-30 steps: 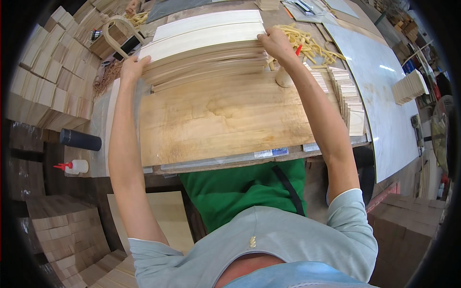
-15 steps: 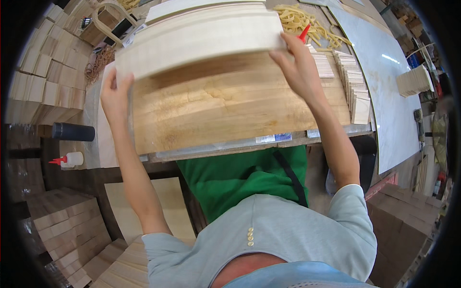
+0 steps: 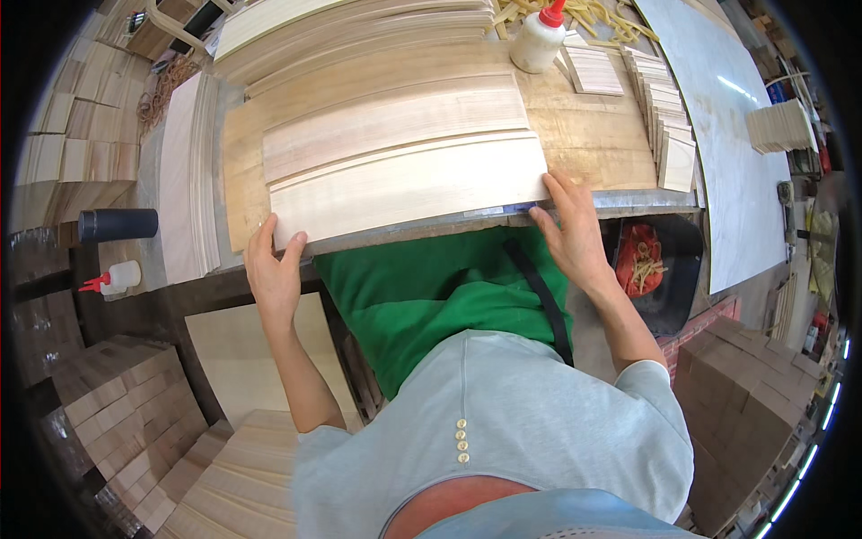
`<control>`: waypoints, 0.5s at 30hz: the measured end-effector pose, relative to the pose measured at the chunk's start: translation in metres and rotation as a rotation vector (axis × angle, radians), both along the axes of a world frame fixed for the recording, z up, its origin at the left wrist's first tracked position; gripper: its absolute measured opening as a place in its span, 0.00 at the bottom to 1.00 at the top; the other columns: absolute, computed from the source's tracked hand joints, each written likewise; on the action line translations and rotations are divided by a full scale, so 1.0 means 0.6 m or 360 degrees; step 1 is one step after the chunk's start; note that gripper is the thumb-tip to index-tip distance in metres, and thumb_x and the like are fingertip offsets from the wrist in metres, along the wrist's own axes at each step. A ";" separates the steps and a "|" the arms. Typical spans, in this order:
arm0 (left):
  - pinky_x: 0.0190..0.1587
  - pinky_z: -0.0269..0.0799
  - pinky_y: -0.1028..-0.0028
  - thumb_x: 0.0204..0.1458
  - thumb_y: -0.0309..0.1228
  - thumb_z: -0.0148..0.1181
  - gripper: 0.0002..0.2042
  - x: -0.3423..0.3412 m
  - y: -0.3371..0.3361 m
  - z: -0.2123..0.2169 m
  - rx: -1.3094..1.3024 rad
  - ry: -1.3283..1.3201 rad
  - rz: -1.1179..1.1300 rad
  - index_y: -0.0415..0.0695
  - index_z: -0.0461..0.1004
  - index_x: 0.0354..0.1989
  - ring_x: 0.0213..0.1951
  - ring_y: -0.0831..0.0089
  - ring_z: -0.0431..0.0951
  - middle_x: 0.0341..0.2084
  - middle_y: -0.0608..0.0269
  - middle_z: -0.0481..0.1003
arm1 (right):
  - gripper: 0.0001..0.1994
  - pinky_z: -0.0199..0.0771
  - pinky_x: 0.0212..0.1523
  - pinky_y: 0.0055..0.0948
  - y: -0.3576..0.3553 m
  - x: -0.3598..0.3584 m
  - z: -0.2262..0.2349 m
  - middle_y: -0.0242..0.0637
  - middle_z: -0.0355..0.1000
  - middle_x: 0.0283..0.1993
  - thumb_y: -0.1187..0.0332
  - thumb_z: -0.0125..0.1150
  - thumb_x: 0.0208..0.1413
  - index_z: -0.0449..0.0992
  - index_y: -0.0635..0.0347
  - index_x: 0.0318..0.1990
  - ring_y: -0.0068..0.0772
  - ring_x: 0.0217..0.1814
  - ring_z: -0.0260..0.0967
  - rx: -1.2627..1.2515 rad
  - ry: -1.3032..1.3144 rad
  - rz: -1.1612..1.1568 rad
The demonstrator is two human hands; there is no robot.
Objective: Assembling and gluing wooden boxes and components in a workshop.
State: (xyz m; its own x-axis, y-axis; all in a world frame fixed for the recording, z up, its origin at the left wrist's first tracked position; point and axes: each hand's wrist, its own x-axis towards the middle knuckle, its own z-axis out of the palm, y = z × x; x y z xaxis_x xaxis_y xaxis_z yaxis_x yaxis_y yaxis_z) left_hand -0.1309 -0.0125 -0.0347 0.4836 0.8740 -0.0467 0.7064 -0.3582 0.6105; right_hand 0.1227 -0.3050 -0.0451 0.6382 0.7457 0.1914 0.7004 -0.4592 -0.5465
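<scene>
Two pale wooden boards lie side by side on the wide wooden work panel (image 3: 593, 135). Nearest me is the lighter wooden board (image 3: 413, 184), its front edge along the table's front edge. My left hand (image 3: 276, 274) grips its near left corner, with the thumb and fingers at the edge. At the right end, my right hand (image 3: 572, 229) has its fingers on the corner and its thumb below. The second board (image 3: 395, 128) sits right behind it, and the two appear to touch. A white glue bottle (image 3: 537, 45) with a red cap stands beyond their right end.
A stack of long boards (image 3: 359, 45) fills the back of the table. Upright thin boards (image 3: 189, 180) line the left side, near a dark cylinder (image 3: 118, 225) and a second glue bottle (image 3: 121, 278). Small wood pieces (image 3: 660, 117) stand at right, above a black bin (image 3: 678, 278).
Both hands have come down and toward me with the lifted board, which now lies at the table's front edge. The second board and the whole glue bottle now show.
</scene>
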 end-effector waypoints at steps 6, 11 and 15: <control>0.60 0.57 0.62 0.53 0.37 0.59 0.25 -0.003 0.015 -0.016 0.0226 0.0143 -0.0139 0.35 0.68 0.56 0.57 0.52 0.64 0.55 0.45 0.67 | 0.22 0.62 0.58 0.39 0.011 0.001 -0.020 0.48 0.62 0.60 0.76 0.60 0.51 0.67 0.68 0.55 0.51 0.58 0.60 0.0042 -0.0123 -0.0007; 0.57 0.62 0.66 0.57 0.34 0.56 0.21 0.013 -0.012 -0.048 0.0954 0.0286 -0.0242 0.35 0.68 0.55 0.54 0.59 0.69 0.52 0.48 0.69 | 0.21 0.62 0.57 0.39 0.012 0.000 -0.024 0.49 0.64 0.57 0.77 0.60 0.50 0.68 0.66 0.54 0.51 0.56 0.62 0.0180 -0.0139 -0.0011; 0.57 0.63 0.67 0.59 0.30 0.53 0.16 -0.062 -0.092 -0.121 0.0393 -0.0801 0.0525 0.34 0.69 0.53 0.53 0.65 0.70 0.53 0.51 0.69 | 0.10 0.70 0.45 0.27 -0.087 -0.025 -0.044 0.40 0.75 0.40 0.77 0.57 0.56 0.75 0.66 0.46 0.32 0.42 0.71 0.0554 0.0312 -0.0276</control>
